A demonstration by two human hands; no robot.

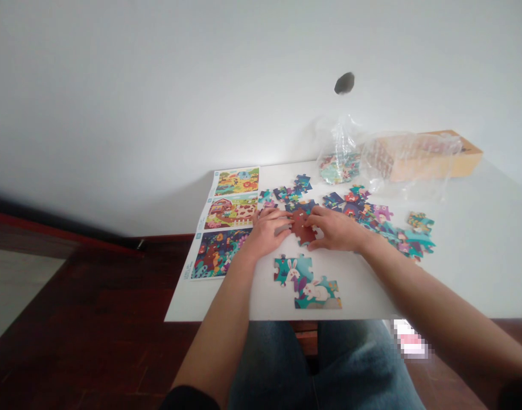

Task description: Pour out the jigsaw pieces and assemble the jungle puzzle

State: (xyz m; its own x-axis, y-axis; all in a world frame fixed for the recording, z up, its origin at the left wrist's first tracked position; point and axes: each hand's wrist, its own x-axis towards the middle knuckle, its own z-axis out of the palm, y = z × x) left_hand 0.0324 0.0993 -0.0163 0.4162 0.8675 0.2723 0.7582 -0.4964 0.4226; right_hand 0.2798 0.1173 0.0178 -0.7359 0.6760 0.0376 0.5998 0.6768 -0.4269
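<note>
A brown bear-like section of jigsaw puzzle (302, 226) lies on the white table between my hands. My left hand (268, 229) rests at its left side, fingers stretched out and fingertips touching its edge. From the right, my right hand (335, 229) grips its edge with bent fingers and thumb; the fingers partly cover it. Just above, dark blue puzzle pieces (301, 205) adjoin the brown section. Nearer to me lies a rabbit puzzle piece (292, 270), touching another white rabbit piece (318, 293) at its lower right.
A picture sheet (231, 212) with three scenes lies at the left. Several loose puzzle pieces (408, 239) spread to the right, some overlapping. Behind them stand a clear plastic bag (341, 162) with pieces inside and a yellow box (461, 162) partly under clear plastic. The wall borders the table's back.
</note>
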